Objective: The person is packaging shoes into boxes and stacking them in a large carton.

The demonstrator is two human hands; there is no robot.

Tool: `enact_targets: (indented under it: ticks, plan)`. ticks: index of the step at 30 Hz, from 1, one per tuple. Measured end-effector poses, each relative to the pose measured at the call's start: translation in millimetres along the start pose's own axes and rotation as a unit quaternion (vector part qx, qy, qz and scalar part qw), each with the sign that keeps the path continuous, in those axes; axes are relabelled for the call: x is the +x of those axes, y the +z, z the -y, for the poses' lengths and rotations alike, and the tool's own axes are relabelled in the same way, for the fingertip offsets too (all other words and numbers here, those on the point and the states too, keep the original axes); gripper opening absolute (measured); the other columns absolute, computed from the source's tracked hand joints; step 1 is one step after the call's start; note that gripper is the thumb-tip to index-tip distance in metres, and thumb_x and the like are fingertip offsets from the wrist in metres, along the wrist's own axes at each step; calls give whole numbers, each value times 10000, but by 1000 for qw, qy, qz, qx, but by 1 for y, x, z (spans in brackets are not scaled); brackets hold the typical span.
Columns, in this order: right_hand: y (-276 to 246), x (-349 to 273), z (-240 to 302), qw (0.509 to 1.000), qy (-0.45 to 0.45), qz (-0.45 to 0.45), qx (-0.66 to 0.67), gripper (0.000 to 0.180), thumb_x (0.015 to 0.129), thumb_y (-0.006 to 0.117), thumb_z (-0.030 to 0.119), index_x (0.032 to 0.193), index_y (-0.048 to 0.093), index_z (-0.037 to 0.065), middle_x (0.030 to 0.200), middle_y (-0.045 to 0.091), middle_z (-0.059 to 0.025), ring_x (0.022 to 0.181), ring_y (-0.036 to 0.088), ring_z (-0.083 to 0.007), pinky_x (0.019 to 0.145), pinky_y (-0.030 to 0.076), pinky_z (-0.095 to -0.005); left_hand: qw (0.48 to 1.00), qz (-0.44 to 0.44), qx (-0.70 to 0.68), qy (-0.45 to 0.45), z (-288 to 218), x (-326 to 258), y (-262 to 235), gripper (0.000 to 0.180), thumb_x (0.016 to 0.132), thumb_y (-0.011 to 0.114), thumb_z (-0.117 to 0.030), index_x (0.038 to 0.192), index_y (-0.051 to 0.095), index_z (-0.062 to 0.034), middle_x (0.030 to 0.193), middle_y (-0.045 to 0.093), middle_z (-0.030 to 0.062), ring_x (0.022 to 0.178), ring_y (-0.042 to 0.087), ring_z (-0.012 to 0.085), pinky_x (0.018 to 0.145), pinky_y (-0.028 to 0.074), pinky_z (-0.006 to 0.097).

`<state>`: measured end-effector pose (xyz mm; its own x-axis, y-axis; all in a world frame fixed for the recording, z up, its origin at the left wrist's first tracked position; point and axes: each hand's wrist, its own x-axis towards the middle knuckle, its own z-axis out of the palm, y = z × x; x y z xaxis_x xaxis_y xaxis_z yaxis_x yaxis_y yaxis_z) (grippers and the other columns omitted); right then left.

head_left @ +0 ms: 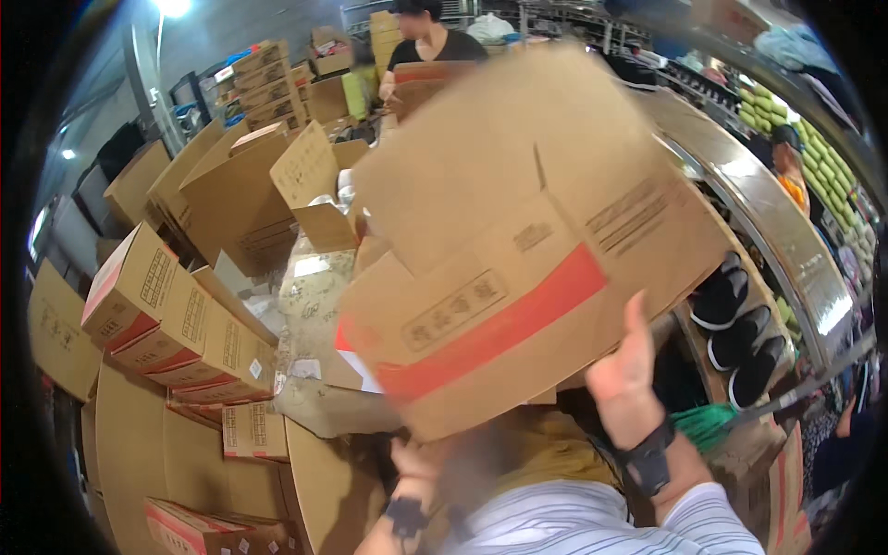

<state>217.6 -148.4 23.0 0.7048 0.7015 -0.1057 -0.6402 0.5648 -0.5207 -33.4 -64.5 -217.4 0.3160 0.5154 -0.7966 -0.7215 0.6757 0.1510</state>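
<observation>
A large brown cardboard carton (518, 250) with a red stripe is tilted in the air in front of me, its top flaps blurred. Along its lower right edge, my right hand (624, 365) holds it with the thumb raised and the fingers partly hidden at the cardboard. My left hand (418, 460), blurred, is closed at the carton's lower left corner, where the carton hides some of its fingers. Each wrist wears a dark band. Behind the carton lies a worn, stained table (319, 407) with scraps on it.
Red-and-brown cartons (190, 324) are stacked at the left, above a big open carton (129, 444). Dark shoes with white soles (731, 338) line a shelf at the right, beside a metal-edged rack (786, 231). A person in black (449, 46) stands across the table.
</observation>
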Motion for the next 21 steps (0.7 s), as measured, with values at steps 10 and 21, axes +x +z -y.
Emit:
enact_targets:
  ticks: [10, 21]
  plan:
    - [-104, -34, -108, 786, 501, 182, -313, 322, 941, 532, 209, 1209, 548, 31, 1137, 616, -119, 986, 606, -194, 869, 470, -315, 782, -23, 215, 584, -159, -22, 12, 533, 946, 466, -321, 1374, 366, -20, 1421, 325, 184, 1326, 293, 265, 1103, 225, 383]
    - [-166, 8, -59, 632, -136, 234, -726, 934, 570, 847, 181, 1353, 339, 136, 1439, 59, -323, 1311, 191, -522, 1062, 272, -505, 529, 40, 624, 574, -185, 17, 81, 517, 959, 458, -289, 1348, 384, 44, 1382, 419, 171, 1287, 380, 260, 1069, 270, 344]
